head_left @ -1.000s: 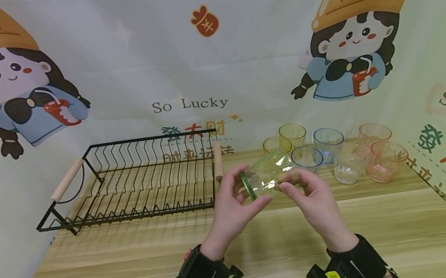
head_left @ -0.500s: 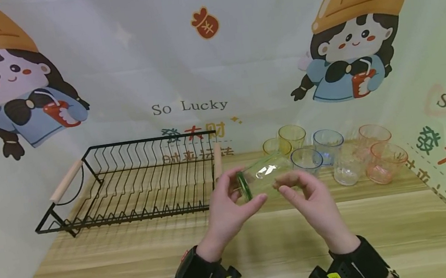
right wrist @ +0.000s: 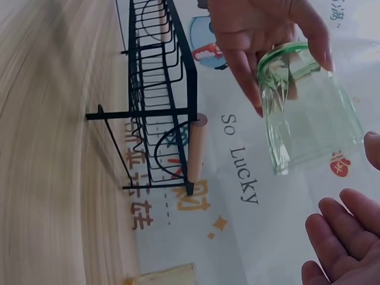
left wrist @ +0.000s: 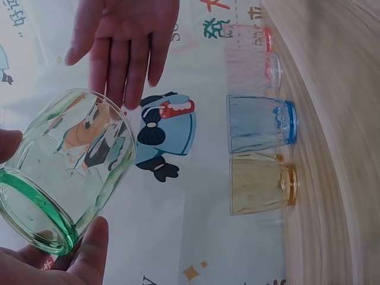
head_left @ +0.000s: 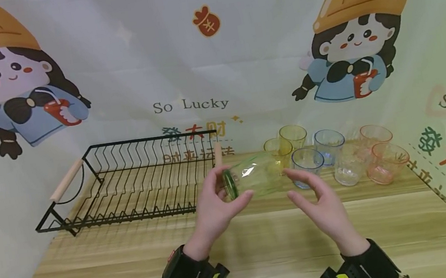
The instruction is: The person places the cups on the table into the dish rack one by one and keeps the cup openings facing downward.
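Green glass (head_left: 254,176): sideways above the table (head_left: 277,256).
Left hand (head_left: 213,207): I grip its base.
Right hand (head_left: 325,206): relaxed by its mouth, touch unclear.
Care: I should keep the base firmly held.

The green glass (head_left: 252,177) has been brought closer to the black rack (head_left: 131,217) by the left hand (head_left: 216,207) and tipped flatter, and the right hand (head_left: 321,203) has been shifted a bit away from the rack, its fingers spread wider
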